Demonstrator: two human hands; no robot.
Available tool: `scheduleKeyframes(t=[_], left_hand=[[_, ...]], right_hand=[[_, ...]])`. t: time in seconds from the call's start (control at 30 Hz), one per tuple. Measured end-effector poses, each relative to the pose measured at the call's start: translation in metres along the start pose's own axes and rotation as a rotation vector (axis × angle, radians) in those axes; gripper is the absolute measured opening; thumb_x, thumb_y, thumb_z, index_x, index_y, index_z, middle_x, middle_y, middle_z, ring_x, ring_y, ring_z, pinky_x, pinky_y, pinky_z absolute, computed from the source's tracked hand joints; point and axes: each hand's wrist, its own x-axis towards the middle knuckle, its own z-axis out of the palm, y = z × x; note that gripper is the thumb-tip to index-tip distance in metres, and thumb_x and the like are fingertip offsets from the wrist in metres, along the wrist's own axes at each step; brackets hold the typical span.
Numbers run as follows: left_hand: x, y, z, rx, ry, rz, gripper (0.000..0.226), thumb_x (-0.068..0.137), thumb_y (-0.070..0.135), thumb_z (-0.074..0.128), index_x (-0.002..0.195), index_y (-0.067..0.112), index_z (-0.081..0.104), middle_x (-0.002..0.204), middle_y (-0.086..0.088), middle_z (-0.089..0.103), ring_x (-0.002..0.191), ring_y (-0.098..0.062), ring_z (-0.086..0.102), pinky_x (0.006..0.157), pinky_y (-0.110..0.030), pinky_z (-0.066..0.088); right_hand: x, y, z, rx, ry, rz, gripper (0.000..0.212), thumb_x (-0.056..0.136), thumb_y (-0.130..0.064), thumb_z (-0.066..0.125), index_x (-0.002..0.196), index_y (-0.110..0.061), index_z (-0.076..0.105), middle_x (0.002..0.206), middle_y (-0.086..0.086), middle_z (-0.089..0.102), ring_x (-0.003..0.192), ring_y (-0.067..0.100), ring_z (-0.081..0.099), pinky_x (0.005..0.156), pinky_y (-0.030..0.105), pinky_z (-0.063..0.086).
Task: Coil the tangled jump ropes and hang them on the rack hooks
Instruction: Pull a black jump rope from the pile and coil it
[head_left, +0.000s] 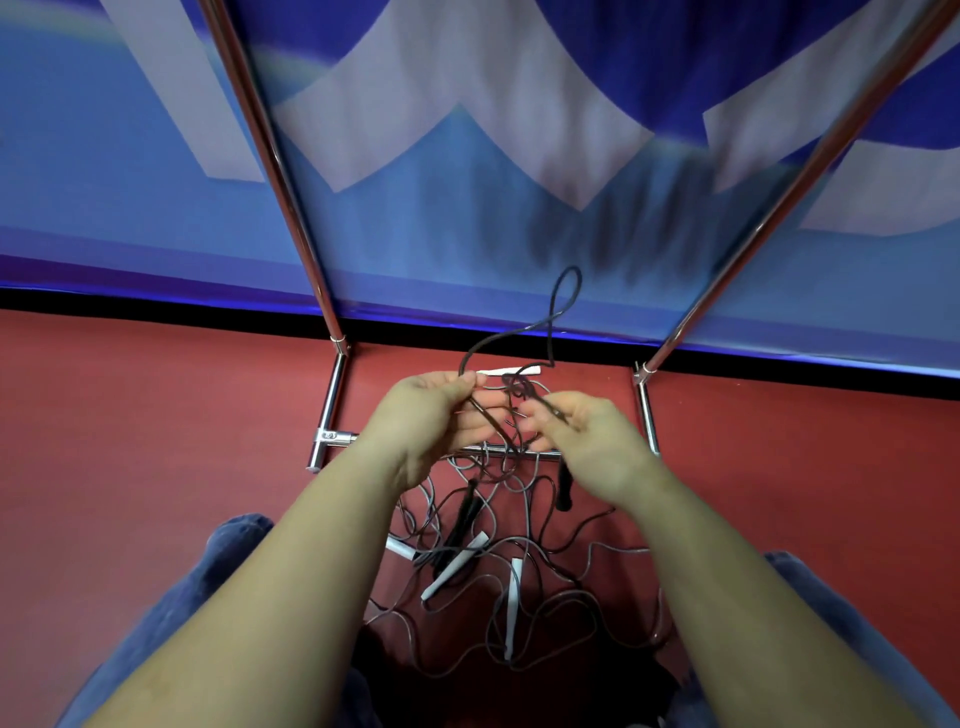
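Between rack (332, 410) legs, rope tangle (483, 587) sprawling.

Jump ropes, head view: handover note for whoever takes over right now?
Left hand: pinches the dark rope, which loops upward from its fingers.
Right hand: pinches the same dark rope just below a knot.
The rest of the tangled pile, grey and dark cords with white handles and black handles, lies on the red floor at the base of the chrome rack.
Done: nothing coiled, no rope seen hanging.
Left: loosen the knot, free each rope, coil it, hang it. Hooks are out of view.
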Motion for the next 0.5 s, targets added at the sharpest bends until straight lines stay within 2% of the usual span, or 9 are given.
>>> scheduleKeyframes(t=[0.07, 0.13, 0.2, 0.3, 0.37, 0.43, 0.47, 0.5], left_hand=[[-0.001, 0.005, 0.000, -0.144, 0.001, -0.019, 0.022, 0.101, 0.010, 0.041, 0.085, 0.009, 0.056, 0.061, -0.003, 0.070, 0.053, -0.012, 0.069, 0.052, -0.022, 0.057], [0.000, 0.008, -0.003, -0.277, -0.001, -0.036, 0.020, 0.101, 0.011, 0.042, 0.088, 0.008, 0.057, 0.063, -0.005, 0.071, 0.056, -0.014, 0.070, 0.053, -0.024, 0.058], [0.000, 0.010, -0.005, -0.381, -0.013, -0.039, 0.019, 0.101, 0.011, 0.042, 0.090, 0.006, 0.057, 0.067, -0.006, 0.072, 0.059, -0.015, 0.071, 0.056, -0.026, 0.059], [0.001, 0.012, -0.006, -0.412, -0.062, -0.002, 0.023, 0.102, 0.018, 0.040, 0.092, 0.008, 0.058, 0.073, -0.006, 0.073, 0.065, -0.016, 0.072, 0.061, -0.028, 0.059], [0.002, 0.008, -0.005, -0.169, -0.087, 0.022, 0.028, 0.102, 0.026, 0.038, 0.092, 0.012, 0.060, 0.079, -0.003, 0.073, 0.073, -0.015, 0.070, 0.069, -0.029, 0.056], [0.001, -0.001, -0.005, 0.222, -0.111, 0.059, 0.027, 0.101, 0.026, 0.042, 0.091, 0.014, 0.064, 0.086, -0.003, 0.071, 0.081, -0.017, 0.064, 0.082, -0.032, 0.051], [0.000, -0.006, -0.005, 0.436, -0.148, 0.080, 0.023, 0.100, 0.022, 0.046, 0.091, 0.014, 0.066, 0.088, -0.004, 0.069, 0.083, -0.018, 0.062, 0.086, -0.031, 0.049], [-0.001, -0.010, -0.006, 0.634, -0.198, 0.083, 0.020, 0.098, 0.018, 0.048, 0.092, 0.013, 0.066, 0.086, -0.003, 0.066, 0.081, -0.017, 0.059, 0.085, -0.023, 0.048]], right_hand=[[-0.002, 0.003, 0.007, -0.135, -0.085, -0.021, 0.015, 0.096, -0.019, 0.051, 0.100, -0.016, 0.065, 0.092, 0.009, 0.069, 0.087, 0.028, 0.065, 0.087, 0.042, 0.050], [-0.004, 0.004, 0.010, -0.194, -0.126, -0.023, 0.015, 0.096, -0.017, 0.051, 0.099, -0.020, 0.066, 0.092, 0.004, 0.069, 0.091, 0.023, 0.063, 0.090, 0.039, 0.048], [-0.005, 0.004, 0.012, -0.190, -0.140, -0.029, 0.018, 0.096, -0.013, 0.051, 0.101, -0.020, 0.067, 0.100, 0.000, 0.069, 0.099, 0.016, 0.063, 0.094, 0.032, 0.047], [-0.005, 0.002, 0.015, -0.046, -0.112, -0.025, 0.023, 0.096, -0.006, 0.047, 0.087, -0.022, 0.060, 0.092, 0.000, 0.068, 0.092, 0.013, 0.065, 0.092, 0.030, 0.050], [-0.003, -0.001, 0.014, 0.147, -0.070, 0.009, 0.025, 0.098, -0.005, 0.043, 0.085, -0.021, 0.057, 0.087, 0.003, 0.068, 0.080, 0.015, 0.065, 0.081, 0.030, 0.053], [-0.001, -0.005, 0.008, 0.287, -0.010, 0.023, 0.023, 0.100, -0.008, 0.041, 0.087, -0.019, 0.057, 0.083, 0.003, 0.069, 0.073, 0.014, 0.066, 0.071, 0.026, 0.055], [-0.001, -0.006, 0.004, 0.348, 0.017, 0.025, 0.023, 0.100, -0.008, 0.041, 0.088, -0.018, 0.057, 0.083, 0.004, 0.069, 0.072, 0.015, 0.068, 0.068, 0.025, 0.057], [0.000, -0.008, 0.001, 0.391, 0.043, 0.029, 0.022, 0.100, -0.008, 0.041, 0.088, -0.017, 0.058, 0.083, 0.005, 0.069, 0.072, 0.016, 0.068, 0.067, 0.025, 0.058]])
